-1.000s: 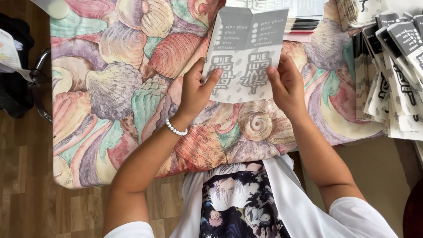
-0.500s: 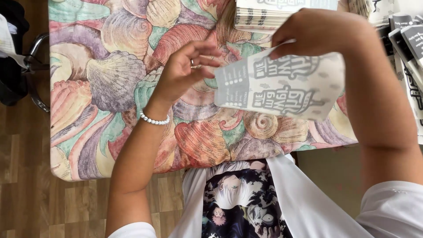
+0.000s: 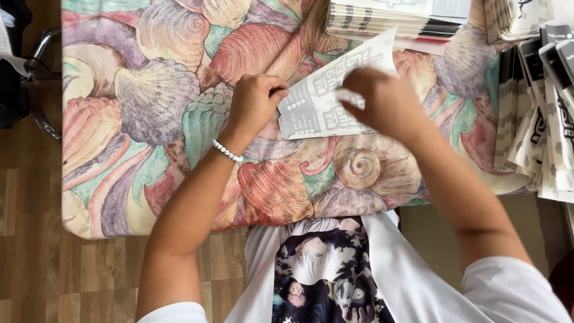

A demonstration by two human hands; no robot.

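Note:
A white printed paper leaflet (image 3: 323, 98) lies tilted on a table covered by a seashell-pattern cloth (image 3: 155, 101). My left hand (image 3: 256, 103), with a white bead bracelet at the wrist, pinches the leaflet's left edge. My right hand (image 3: 382, 101) rests on top of the sheet's right half and grips it, hiding that part. Both hands sit near the table's middle.
A stack of similar printed leaflets (image 3: 394, 18) lies at the far edge. More folded leaflets (image 3: 541, 113) fan out along the right side. A dark chair with a metal frame (image 3: 27, 66) stands left of the table on a wooden floor (image 3: 36, 269).
The leaflet was held upright in both hands, then swung sideways in the right hand alone. Now it lies low on the cloth and the left hand has taken its edge again.

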